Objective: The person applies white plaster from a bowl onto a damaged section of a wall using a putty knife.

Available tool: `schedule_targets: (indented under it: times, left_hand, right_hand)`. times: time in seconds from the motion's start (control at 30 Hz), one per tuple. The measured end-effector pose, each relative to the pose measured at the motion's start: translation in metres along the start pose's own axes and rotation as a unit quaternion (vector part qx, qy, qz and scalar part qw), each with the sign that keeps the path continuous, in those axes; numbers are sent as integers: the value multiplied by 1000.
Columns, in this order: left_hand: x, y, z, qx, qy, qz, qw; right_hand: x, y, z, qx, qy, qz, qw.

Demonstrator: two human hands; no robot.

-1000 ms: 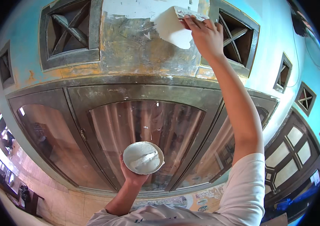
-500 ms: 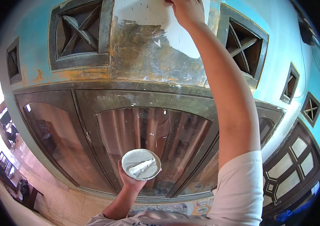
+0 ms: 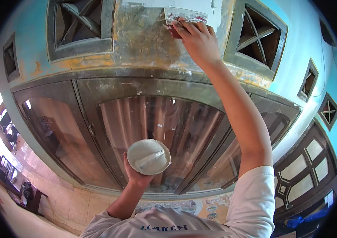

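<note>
My left hand (image 3: 136, 174) holds a round bowl (image 3: 148, 144) of white paste below the wall patch, with a long streak of paste across its middle. My right hand (image 3: 198, 41) is raised, fingers closed on a wide flat scraper (image 3: 182, 14) with a paste-smeared blade and a red part. The scraper rests on or very close to a mottled grey and ochre wall patch (image 3: 138, 45), which has white coating (image 3: 212, 8) along its upper part. The patch lies between two framed vent openings with crossed bars.
Turquoise wall (image 3: 33, 51) surrounds the vents (image 3: 255, 33). Below are dark wooden panels (image 3: 87, 85) with glass and curtains (image 3: 160, 115). A paneled door (image 3: 307, 166) stands at right, with a blue object (image 3: 307, 218) low beside it. Dark furniture (image 3: 31, 202) sits on the tiled floor (image 3: 77, 208) at left.
My right hand first went up out of the top of the view and is now back lower, further left than a second ago. The bowl sits slightly higher in the view.
</note>
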State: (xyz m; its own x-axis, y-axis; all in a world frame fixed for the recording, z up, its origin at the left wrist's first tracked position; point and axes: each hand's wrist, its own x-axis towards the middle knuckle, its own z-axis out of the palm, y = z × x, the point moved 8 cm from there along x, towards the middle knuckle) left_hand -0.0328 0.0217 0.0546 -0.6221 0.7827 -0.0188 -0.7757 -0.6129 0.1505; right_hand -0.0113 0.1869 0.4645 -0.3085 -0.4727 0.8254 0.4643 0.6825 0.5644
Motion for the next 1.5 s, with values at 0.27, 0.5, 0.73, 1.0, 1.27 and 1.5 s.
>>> schedule_targets:
  times: [0.27,0.5,0.73,1.0,1.27,1.5]
  left_hand:
    - [-3,-2,5,-8,-93,9,996]
    - [0,-7,0,-87,-95,-16,992]
    - [-1,-15,11,-76,-103,-32,991]
    - [-3,-13,18,-71,-146,-26,986]
    - [5,-16,7,-90,-129,-41,987]
    - [8,-16,22,-72,-150,-32,986]
  right_hand:
    - [-66,-53,-63,248,-44,29,967]
    - [-111,-105,-74,601,-298,139,729]
    - [-142,-173,-77,647,-398,69,647]
    - [-152,-185,-71,648,-424,59,630]
    - [-152,-190,-71,643,-466,39,607]
    - [-151,-186,-71,658,-449,28,603]
